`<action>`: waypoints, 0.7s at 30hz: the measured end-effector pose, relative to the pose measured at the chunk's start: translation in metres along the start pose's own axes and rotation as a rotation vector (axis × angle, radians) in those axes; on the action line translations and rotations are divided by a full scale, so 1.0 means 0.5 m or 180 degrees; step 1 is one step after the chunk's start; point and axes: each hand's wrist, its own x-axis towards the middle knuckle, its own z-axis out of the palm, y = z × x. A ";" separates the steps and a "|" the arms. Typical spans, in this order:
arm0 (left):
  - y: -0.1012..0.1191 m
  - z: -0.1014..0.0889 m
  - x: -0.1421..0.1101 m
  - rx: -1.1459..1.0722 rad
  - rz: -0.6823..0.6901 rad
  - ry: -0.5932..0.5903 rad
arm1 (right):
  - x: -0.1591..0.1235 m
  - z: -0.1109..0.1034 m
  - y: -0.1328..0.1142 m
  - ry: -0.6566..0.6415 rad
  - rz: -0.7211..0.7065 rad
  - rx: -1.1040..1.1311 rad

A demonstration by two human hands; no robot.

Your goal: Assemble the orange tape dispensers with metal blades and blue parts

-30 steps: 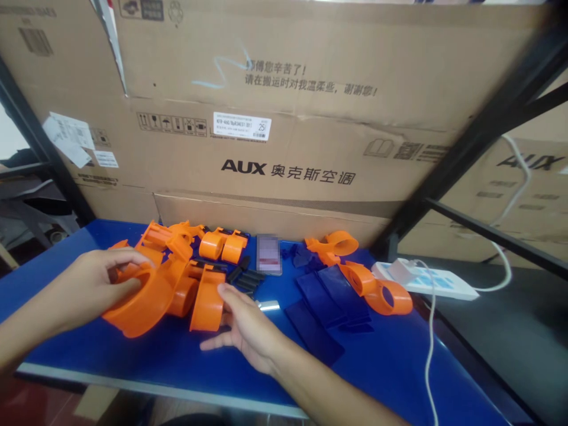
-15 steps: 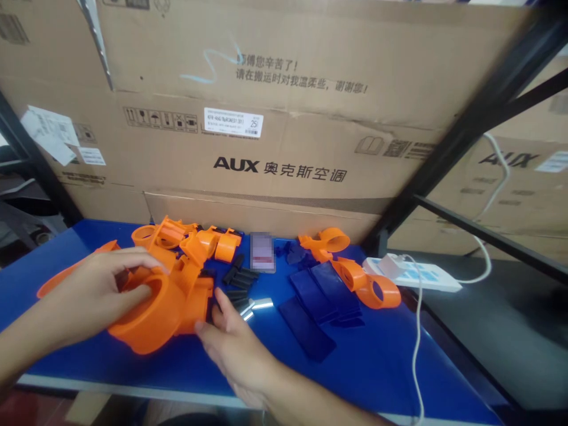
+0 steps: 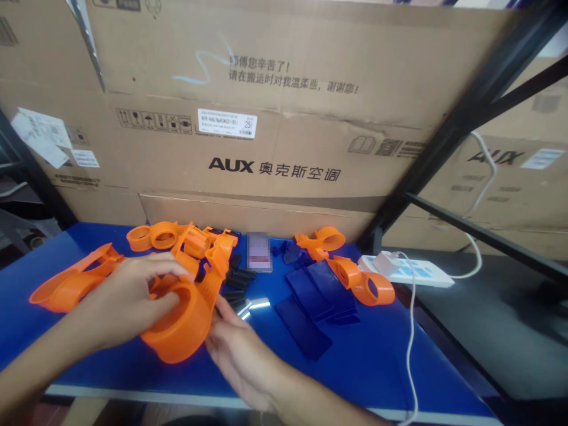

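An orange plastic tape dispenser body, with a wide ring and a narrower arm, is held above the near part of the blue table. My left hand grips the ring's rim, thumb inside the opening. On the right side my right hand closes on the dispenser's arm; some of its fingertips are hidden behind the orange plastic. Just beyond the right hand lie shiny metal strips and short black rods. Thin dark blue plastic flaps are spread to their right.
More orange dispenser bodies lie at the back left, far left and right. A blurred card-like item is near the large cardboard box. A white power strip and its cable border the right side, beside a black metal frame.
Both hands have shifted the tape dispenser body slightly right and turned it, so its arm now rises to the upper right. The right fingers have slid further behind it.
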 end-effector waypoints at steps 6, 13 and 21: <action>0.048 0.045 0.041 0.0332 0.0197 -0.0264 | -0.057 -0.035 -0.101 0.0788 -0.0300 0.0222; 0.161 0.128 0.079 0.0350 0.0466 -0.0680 | -0.030 -0.082 -0.144 0.0953 -0.0355 -0.0191; 0.186 0.181 0.060 0.0089 0.0839 -0.0641 | -0.038 -0.199 -0.212 0.1704 -0.1052 -0.0470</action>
